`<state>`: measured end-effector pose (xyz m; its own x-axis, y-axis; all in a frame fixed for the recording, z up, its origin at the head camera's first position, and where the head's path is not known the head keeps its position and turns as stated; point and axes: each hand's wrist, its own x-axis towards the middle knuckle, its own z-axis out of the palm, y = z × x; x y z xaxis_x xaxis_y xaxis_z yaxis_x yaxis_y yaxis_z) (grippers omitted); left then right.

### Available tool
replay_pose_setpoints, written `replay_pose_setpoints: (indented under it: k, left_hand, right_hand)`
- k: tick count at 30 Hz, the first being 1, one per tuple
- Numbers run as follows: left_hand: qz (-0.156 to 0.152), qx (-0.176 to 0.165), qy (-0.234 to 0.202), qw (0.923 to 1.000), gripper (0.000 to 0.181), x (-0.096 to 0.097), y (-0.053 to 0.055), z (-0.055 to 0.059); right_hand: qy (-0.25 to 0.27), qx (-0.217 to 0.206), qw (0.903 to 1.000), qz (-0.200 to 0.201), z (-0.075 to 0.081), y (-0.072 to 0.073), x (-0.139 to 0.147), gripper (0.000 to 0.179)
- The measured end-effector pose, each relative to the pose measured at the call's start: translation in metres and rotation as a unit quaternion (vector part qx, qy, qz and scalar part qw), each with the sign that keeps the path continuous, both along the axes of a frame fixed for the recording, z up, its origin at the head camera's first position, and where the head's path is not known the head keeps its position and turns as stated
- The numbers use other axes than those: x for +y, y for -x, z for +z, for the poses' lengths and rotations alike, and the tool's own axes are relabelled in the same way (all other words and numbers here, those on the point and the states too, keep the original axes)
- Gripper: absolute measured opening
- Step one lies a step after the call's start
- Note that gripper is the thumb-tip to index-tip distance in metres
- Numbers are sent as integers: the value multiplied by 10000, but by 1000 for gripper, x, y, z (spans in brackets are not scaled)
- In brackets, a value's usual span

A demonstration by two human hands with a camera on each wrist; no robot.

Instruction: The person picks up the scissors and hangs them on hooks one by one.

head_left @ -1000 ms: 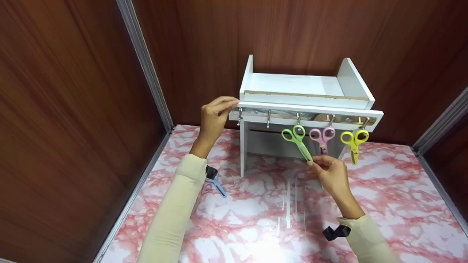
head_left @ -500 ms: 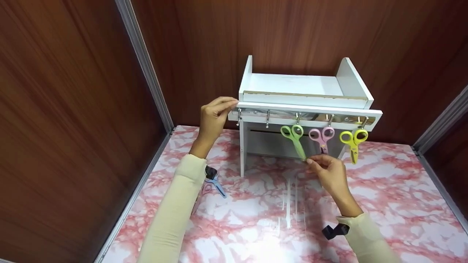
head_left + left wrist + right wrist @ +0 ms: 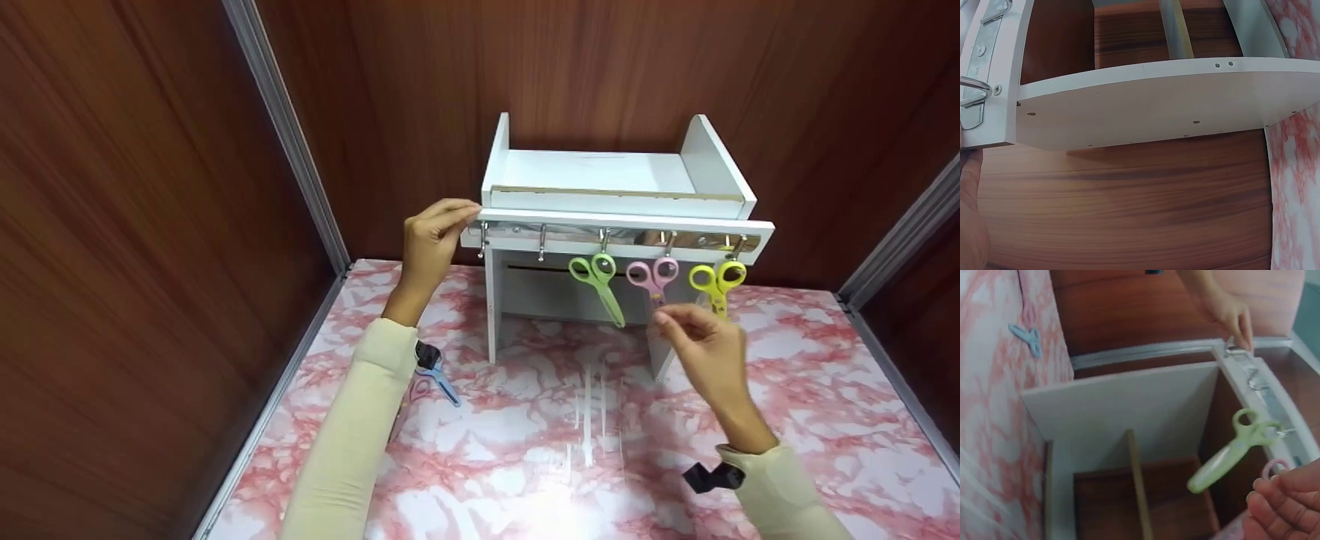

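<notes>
My left hand (image 3: 431, 244) pinches the left end of a white hook rail (image 3: 574, 237) along the front of a small white shelf unit (image 3: 611, 204). On the rail's middle hook hang green scissors (image 3: 600, 282), slanting with the tip toward the right. Pink scissors (image 3: 651, 271) and yellow scissors (image 3: 718, 281) hang on the two hooks to the right. My right hand (image 3: 709, 356), off the green scissors, has its thumb and fingertips close together in front of the pink scissors' blade, which they partly hide. The right wrist view shows it loosely bent, beside a pink handle loop (image 3: 1272, 467).
Blue scissors (image 3: 442, 384) and another pink pair (image 3: 418, 388) lie on the red-and-white marbled table (image 3: 510, 442), partly behind the left sleeve. Two hooks at the rail's left hold nothing. Brown wood-grain panels (image 3: 600, 67) rise behind and at both sides.
My right hand has let go of the green scissors' tip and moved right, in front of the pink scissors. The green scissors hang free on their hook. My left hand stays at the rail's end.
</notes>
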<state>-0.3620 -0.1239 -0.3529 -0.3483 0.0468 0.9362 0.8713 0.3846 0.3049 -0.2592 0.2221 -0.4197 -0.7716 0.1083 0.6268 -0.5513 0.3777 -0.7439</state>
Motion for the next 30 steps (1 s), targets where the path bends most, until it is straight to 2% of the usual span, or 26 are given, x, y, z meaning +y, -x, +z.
replay_pose_setpoints:
  k: [2, 5, 9, 14, 19, 26, 30]
  left_hand:
    - [-22, -15, -19, 10000, 9, 0, 1, -1]
    - [-32, -13, -52, 10000, 10, -1, 11, -7]
    - [-74, -15, -27, 10000, 10, -4, 27, -16]
    - [-172, -9, 9, 9999, 10, -6, 31, -17]
    - [-203, -13, 48, 9998, 11, -9, 29, -17]
    - [-136, -24, 48, 9999, 11, -12, 29, -16]
    - [-95, -60, -1, 9999, 9, -10, 27, -15]
  right_hand:
    - [-239, 443, 9984, -244, 6, -1, 7, 6]
    - [-561, 949, 9920, -618, 12, 3, 22, 8]
    - [-658, 1508, 9811, -1021, 24, 5, 41, 10]
    - [-630, 2209, 9624, -1451, 49, 6, 54, 16]
    - [-793, 2456, 9533, -1571, 61, 17, 64, 23]
    - [-1177, 2626, 9468, -1440, 60, 44, 71, 37]
    - [-1399, 2651, 9450, -1310, 60, 53, 71, 39]
